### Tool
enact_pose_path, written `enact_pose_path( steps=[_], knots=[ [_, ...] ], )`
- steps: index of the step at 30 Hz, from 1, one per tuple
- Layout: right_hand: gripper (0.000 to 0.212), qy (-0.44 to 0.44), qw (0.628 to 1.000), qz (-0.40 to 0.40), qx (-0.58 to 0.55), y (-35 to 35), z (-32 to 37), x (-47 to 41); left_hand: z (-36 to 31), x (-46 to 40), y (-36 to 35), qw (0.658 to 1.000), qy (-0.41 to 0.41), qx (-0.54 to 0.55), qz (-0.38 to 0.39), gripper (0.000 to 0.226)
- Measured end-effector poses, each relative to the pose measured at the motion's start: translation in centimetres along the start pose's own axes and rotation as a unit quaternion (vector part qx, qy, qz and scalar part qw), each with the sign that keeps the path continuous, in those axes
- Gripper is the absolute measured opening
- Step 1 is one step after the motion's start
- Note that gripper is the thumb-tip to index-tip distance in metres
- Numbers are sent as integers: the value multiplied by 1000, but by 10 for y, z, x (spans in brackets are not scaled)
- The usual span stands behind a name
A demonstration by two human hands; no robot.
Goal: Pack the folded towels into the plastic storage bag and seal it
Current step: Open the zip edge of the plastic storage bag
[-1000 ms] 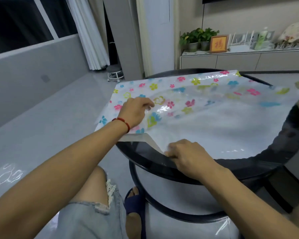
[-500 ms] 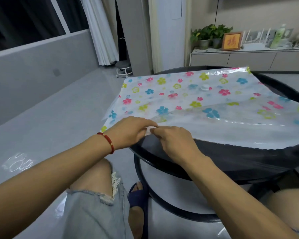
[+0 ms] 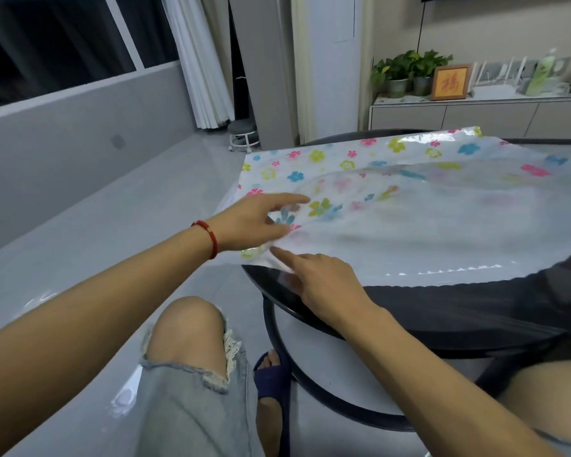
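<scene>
On the round dark surface (image 3: 442, 311) lies the bag (image 3: 426, 225), clear plastic printed with coloured flowers, flat, its near-left corner hanging past the rim. At that corner the left hand (image 3: 254, 219) (red bracelet (image 3: 211, 237) at the wrist) rests on the plastic with fingers spread, gripping nothing. Just beside it the right hand (image 3: 323, 285) lies loosely open, forefinger stretched out onto the bag's edge. Motion blur smears the bag's right part.
</scene>
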State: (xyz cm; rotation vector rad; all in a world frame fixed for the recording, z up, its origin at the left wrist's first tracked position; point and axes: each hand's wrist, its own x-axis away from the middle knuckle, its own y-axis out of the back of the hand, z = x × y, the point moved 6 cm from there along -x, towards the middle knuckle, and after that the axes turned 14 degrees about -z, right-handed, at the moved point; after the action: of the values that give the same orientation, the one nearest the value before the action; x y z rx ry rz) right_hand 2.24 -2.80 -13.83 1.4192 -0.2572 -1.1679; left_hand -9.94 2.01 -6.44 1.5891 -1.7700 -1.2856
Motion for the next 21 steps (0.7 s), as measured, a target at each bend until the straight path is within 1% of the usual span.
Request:
enact_pose_path(
  steps=[1,2,3,5,7,8,10,11,13,15,18,19,20,21],
  knots=[
    [58,17,1000,-4,11,-5,4,-4,-1,11,-5,999,-23,-36,19,60],
    [58,28,999,-6,17,-9,7,-6,0,21,-10,995,-44,-83,23,62],
    [54,31,999,-4,17,-11,8,-7,2,28,-12,990,-63,-125,10,60],
    [45,23,1000,-8,-13,-13,6,-8,8,34,-6,978,-83,-187,-50,53],
    [41,32,999,-17,-35,-13,7,-6,17,26,4,964,-80,-232,-100,49],
    [40,47,998,-16,-32,-14,8,-3,22,18,11,961,-66,-241,-117,50],
    [36,70,997,2,-12,-20,11,7,31,-2,27,962,-23,-224,-153,53],
    [32,66,998,17,-13,-22,12,13,34,-11,35,963,-3,-210,-172,53],
    [19,32,998,36,-32,-24,6,20,36,-25,44,961,19,-194,-198,47],
    [16,15,998,39,-48,-21,-3,21,34,-33,44,958,26,-200,-202,45],
    [28,24,996,36,-74,-13,-11,26,18,-34,31,962,17,-212,-173,52],
    [34,-3,995,17,-99,-7,-17,28,8,-33,24,967,-5,-203,-154,55],
    [40,-47,992,-15,-118,0,-27,28,-3,-32,17,970,-35,-198,-135,56],
    [44,-104,987,-47,-113,8,-43,27,-14,-32,10,970,-66,-204,-117,56]
  ],
)
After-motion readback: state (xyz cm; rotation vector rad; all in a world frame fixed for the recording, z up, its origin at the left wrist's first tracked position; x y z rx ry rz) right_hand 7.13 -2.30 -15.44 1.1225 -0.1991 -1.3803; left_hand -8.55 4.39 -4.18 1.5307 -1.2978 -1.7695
